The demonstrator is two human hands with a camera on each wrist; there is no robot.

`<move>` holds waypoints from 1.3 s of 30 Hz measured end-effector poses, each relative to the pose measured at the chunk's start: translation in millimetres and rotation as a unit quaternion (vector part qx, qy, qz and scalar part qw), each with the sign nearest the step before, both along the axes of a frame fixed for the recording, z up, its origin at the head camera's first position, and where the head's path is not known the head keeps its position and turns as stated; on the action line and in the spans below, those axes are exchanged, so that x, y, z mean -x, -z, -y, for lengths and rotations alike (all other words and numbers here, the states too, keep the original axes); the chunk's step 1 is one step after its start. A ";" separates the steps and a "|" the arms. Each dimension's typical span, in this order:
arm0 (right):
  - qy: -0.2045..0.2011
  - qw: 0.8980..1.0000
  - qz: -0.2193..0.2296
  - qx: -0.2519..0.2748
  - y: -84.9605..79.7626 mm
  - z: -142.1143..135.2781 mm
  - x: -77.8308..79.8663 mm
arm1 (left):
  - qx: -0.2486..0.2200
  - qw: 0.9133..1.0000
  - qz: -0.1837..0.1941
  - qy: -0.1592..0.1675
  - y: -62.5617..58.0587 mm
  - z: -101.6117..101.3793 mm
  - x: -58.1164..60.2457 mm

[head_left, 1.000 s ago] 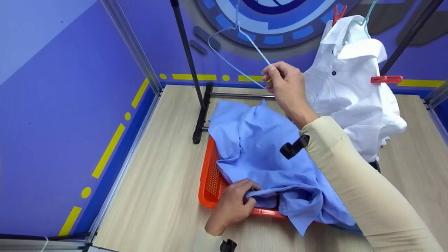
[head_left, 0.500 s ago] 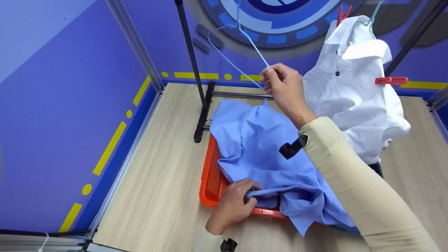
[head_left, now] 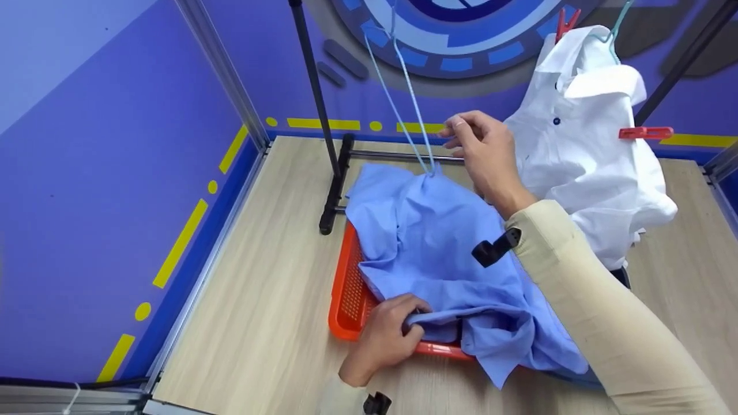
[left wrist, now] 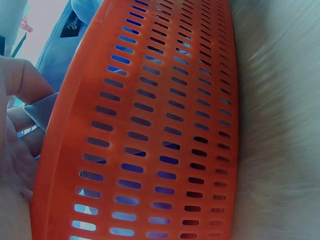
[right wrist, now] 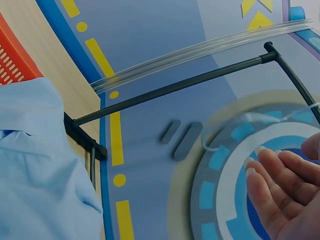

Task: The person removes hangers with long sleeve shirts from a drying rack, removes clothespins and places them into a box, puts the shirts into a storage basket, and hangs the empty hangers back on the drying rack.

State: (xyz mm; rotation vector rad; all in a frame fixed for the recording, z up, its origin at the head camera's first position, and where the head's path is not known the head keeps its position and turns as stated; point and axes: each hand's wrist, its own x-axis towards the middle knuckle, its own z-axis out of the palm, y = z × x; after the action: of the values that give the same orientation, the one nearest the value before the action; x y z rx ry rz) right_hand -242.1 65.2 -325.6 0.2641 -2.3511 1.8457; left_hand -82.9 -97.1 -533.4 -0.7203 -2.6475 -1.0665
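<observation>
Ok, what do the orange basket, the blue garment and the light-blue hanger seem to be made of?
Orange basket: likely moulded plastic, smooth with a slight sheen; regular slots pierce its wall.
Blue garment: woven fabric, possibly cotton or a blend; matte, with soft creases.
Light-blue hanger: perhaps plastic-coated wire, given its slim, bent strands and even colour; its core can't be seen.

The right fingers (right wrist: 280,170) have released the blue hanger (head_left: 416,105), which has turned.

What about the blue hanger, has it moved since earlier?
Yes. Judged against the left black pole, the blue hanger has swung: its left corner sits farther right, and its lower end, out of the right hand, hangs lower.
</observation>
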 end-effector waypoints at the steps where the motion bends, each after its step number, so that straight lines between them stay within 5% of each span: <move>1: 0.004 1.000 -0.001 -0.004 0.1 -1.5 -0.9 | 0.000 1.000 0.001 -0.001 -0.3 -0.2 -0.1; 11: 0.018 1.000 -0.012 -0.003 8.0 -19.7 -7.9 | 0.002 1.000 0.001 0.002 -1.3 -0.2 0.2; 22: 0.004 1.000 -0.009 -0.007 40.7 -52.9 -3.9 | -0.009 1.000 0.025 0.003 -2.6 1.6 -0.4; 29: -0.030 0.999 -0.014 -0.038 54.6 -63.1 -18.0 | -0.047 0.995 0.068 0.049 -4.4 12.8 2.1; 39: -0.061 0.997 0.004 -0.052 70.6 -86.8 -48.9 | -0.021 0.984 0.137 0.113 -12.5 28.8 5.2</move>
State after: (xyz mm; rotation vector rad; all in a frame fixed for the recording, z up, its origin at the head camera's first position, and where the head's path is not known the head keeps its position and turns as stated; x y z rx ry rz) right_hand -193.2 151.9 -396.1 0.4223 -2.4915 1.7801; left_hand -88.0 -125.8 -520.9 -0.9445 -2.8094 -1.3678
